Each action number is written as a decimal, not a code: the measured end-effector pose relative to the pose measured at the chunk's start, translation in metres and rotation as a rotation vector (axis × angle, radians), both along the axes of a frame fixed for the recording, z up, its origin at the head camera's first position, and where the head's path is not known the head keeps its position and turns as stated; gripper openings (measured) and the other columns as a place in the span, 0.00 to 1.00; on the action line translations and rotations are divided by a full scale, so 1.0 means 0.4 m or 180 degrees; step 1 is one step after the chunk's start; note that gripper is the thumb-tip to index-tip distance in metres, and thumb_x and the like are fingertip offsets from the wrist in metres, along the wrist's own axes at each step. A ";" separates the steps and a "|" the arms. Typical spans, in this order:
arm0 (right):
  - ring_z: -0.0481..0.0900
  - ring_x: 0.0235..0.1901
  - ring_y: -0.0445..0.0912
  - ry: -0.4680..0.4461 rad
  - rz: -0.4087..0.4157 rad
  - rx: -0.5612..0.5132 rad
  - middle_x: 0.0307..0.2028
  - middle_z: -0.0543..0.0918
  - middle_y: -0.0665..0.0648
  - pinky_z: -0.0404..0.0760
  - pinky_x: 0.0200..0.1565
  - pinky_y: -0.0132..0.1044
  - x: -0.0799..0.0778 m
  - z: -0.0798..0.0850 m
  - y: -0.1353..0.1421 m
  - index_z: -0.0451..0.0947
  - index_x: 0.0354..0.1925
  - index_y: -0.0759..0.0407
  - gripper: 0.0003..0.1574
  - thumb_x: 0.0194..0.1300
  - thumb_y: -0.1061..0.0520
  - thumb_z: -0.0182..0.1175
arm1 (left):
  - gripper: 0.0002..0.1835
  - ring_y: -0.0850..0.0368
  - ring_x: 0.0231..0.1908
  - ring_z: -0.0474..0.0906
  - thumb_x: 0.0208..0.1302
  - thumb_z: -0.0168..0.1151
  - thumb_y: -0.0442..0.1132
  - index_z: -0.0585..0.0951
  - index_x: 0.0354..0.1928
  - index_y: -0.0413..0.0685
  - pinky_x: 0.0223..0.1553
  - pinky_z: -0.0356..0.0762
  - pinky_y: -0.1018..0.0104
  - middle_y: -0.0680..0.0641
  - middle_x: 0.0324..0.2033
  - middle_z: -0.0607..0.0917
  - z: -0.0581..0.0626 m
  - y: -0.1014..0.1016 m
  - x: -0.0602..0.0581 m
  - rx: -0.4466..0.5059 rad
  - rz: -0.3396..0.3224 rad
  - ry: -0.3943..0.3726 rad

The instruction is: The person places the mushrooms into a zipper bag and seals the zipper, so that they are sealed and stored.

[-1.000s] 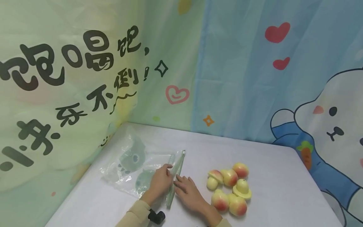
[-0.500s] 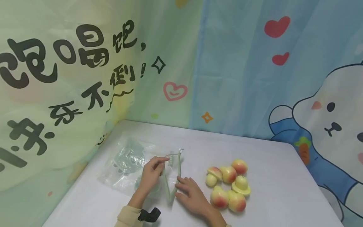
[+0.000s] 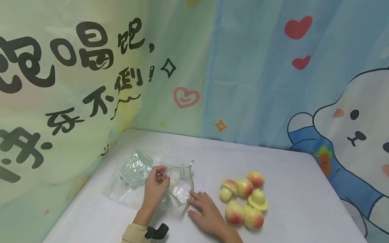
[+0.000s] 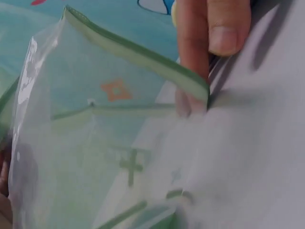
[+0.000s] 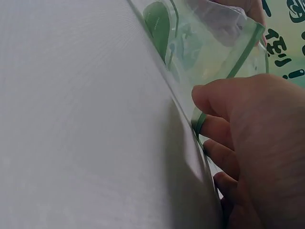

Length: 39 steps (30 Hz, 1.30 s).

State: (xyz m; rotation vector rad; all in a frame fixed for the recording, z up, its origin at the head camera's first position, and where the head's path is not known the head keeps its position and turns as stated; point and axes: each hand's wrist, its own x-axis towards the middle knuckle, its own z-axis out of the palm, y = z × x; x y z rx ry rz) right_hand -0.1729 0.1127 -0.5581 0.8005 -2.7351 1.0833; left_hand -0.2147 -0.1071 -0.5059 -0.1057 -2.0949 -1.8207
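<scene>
A clear zip bag (image 3: 136, 170) with green trim and green printed shapes lies on the table, its mouth spread apart towards the right. My left hand (image 3: 156, 184) holds the upper lip of the mouth between thumb and fingers, lifted and drawn left. At the opposite lip, my right hand (image 3: 208, 212) keeps its loosely bent fingers against the green edge. In the right wrist view, the fingertips touch that lip low by the table, with the thumb standing apart. The left wrist view shows the gaping green-edged mouth of the bag.
Right of the right hand sits a cluster of yellow-and-red peach-like pieces (image 3: 234, 212), with a mushroom-shaped piece (image 3: 228, 189) and a yellow hat-shaped piece (image 3: 258, 200). A printed curtain (image 3: 249, 74) stands behind the white table (image 3: 288, 189).
The bag's mouth, lying flat a second ago, has been pulled apart. My left hand has moved left with the upper lip, while the right hand has stayed at the other lip.
</scene>
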 end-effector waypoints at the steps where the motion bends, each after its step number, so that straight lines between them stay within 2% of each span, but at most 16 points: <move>1: 0.66 0.66 0.62 -0.0022 0.0000 0.0019 0.65 0.74 0.54 0.56 0.68 0.57 0.004 -0.002 0.000 0.80 0.55 0.52 0.22 0.65 0.47 0.61 | 0.17 0.63 0.22 0.69 0.56 0.60 0.21 0.77 0.48 0.38 0.21 0.70 0.75 0.46 0.30 0.75 -0.004 -0.007 0.003 0.0066 0.0021 0.0100; 5: 0.65 0.67 0.61 -0.0026 -0.0054 0.0075 0.66 0.73 0.53 0.55 0.70 0.55 0.008 -0.003 -0.004 0.80 0.56 0.52 0.22 0.64 0.48 0.62 | 0.14 0.63 0.21 0.72 0.60 0.60 0.24 0.79 0.49 0.37 0.20 0.73 0.73 0.47 0.28 0.75 -0.009 -0.024 0.006 0.0113 0.0081 0.0427; 8: 0.65 0.67 0.60 -0.0004 -0.0129 0.0065 0.65 0.73 0.54 0.54 0.71 0.53 0.004 -0.003 -0.008 0.80 0.55 0.53 0.21 0.64 0.50 0.62 | 0.11 0.62 0.19 0.73 0.63 0.61 0.28 0.81 0.48 0.38 0.19 0.74 0.72 0.48 0.26 0.77 -0.015 -0.026 0.006 0.0015 0.0042 0.0483; 11: 0.65 0.67 0.60 -0.0047 -0.0168 0.0061 0.65 0.73 0.54 0.54 0.71 0.52 -0.004 0.004 -0.009 0.80 0.55 0.53 0.21 0.64 0.51 0.61 | 0.10 0.62 0.18 0.74 0.65 0.61 0.28 0.81 0.47 0.38 0.19 0.75 0.71 0.47 0.25 0.78 -0.015 -0.023 0.003 0.0063 -0.0044 0.0409; 14: 0.64 0.68 0.60 -0.0148 -0.0174 0.0085 0.66 0.73 0.54 0.54 0.71 0.52 -0.005 0.012 -0.007 0.80 0.56 0.53 0.21 0.65 0.51 0.61 | 0.11 0.61 0.19 0.76 0.65 0.59 0.26 0.80 0.49 0.34 0.21 0.78 0.70 0.43 0.26 0.79 -0.009 -0.021 0.005 0.0254 -0.0132 0.0174; 17: 0.63 0.68 0.60 -0.0214 -0.0191 0.0069 0.67 0.72 0.54 0.54 0.71 0.54 0.000 0.017 -0.007 0.79 0.57 0.53 0.23 0.65 0.51 0.61 | 0.13 0.61 0.20 0.78 0.66 0.58 0.25 0.78 0.51 0.30 0.25 0.81 0.69 0.39 0.28 0.79 0.024 -0.016 0.021 0.0427 -0.0292 -0.0107; 18: 0.63 0.68 0.60 -0.0225 -0.0203 0.0057 0.67 0.71 0.55 0.54 0.71 0.54 0.002 0.019 -0.008 0.78 0.58 0.53 0.23 0.65 0.51 0.61 | 0.13 0.60 0.20 0.79 0.66 0.58 0.25 0.77 0.52 0.29 0.26 0.82 0.68 0.37 0.29 0.79 0.027 -0.015 0.021 0.0488 -0.0350 -0.0201; 21: 0.65 0.68 0.58 -0.0209 -0.0247 -0.0154 0.67 0.71 0.56 0.59 0.69 0.54 0.007 0.028 -0.009 0.77 0.59 0.54 0.25 0.64 0.53 0.62 | 0.14 0.61 0.21 0.80 0.66 0.59 0.26 0.77 0.53 0.30 0.28 0.83 0.66 0.36 0.31 0.80 0.020 -0.009 0.019 0.0539 -0.0491 -0.0291; 24: 0.70 0.65 0.53 0.0075 -0.0358 -0.0527 0.64 0.75 0.54 0.67 0.65 0.49 0.013 0.039 -0.004 0.79 0.58 0.54 0.24 0.62 0.58 0.65 | 0.15 0.60 0.21 0.80 0.65 0.61 0.28 0.77 0.53 0.32 0.28 0.83 0.66 0.37 0.32 0.81 -0.018 -0.002 0.008 0.0517 -0.0542 -0.0250; 27: 0.77 0.59 0.50 0.0586 -0.0462 -0.0961 0.58 0.80 0.53 0.72 0.61 0.38 0.013 0.060 0.007 0.81 0.53 0.55 0.24 0.57 0.66 0.67 | 0.15 0.61 0.22 0.80 0.65 0.61 0.29 0.78 0.52 0.32 0.28 0.82 0.66 0.39 0.32 0.81 -0.026 -0.002 0.009 0.0487 -0.0506 -0.0177; 31: 0.81 0.51 0.51 0.1265 -0.0642 -0.1285 0.49 0.84 0.57 0.72 0.57 0.24 0.017 0.093 0.048 0.83 0.48 0.59 0.24 0.52 0.74 0.67 | 0.13 0.61 0.21 0.80 0.63 0.61 0.26 0.79 0.51 0.33 0.27 0.81 0.69 0.40 0.31 0.80 -0.034 0.000 0.014 0.0546 -0.0439 -0.0190; 33: 0.81 0.48 0.53 0.1563 -0.0742 -0.1338 0.46 0.85 0.61 0.72 0.55 0.22 0.021 0.106 0.074 0.83 0.46 0.63 0.25 0.47 0.77 0.67 | 0.13 0.61 0.20 0.79 0.63 0.61 0.24 0.79 0.50 0.33 0.27 0.81 0.69 0.40 0.30 0.80 -0.029 0.002 0.021 0.0562 -0.0440 -0.0228; 35: 0.82 0.48 0.51 0.1771 -0.0909 -0.1320 0.44 0.85 0.64 0.72 0.55 0.22 0.029 0.118 0.102 0.83 0.44 0.66 0.26 0.43 0.78 0.68 | 0.13 0.61 0.20 0.79 0.62 0.60 0.24 0.79 0.49 0.31 0.26 0.81 0.68 0.40 0.30 0.80 -0.011 0.004 0.032 0.0488 -0.0462 -0.0200; 39: 0.81 0.51 0.44 0.1904 -0.1156 -0.1271 0.44 0.85 0.65 0.71 0.57 0.23 0.047 0.146 0.154 0.83 0.44 0.66 0.29 0.38 0.78 0.70 | 0.13 0.59 0.20 0.80 0.63 0.60 0.24 0.79 0.50 0.29 0.24 0.81 0.62 0.42 0.29 0.79 0.039 0.003 0.043 0.0265 -0.0478 -0.0088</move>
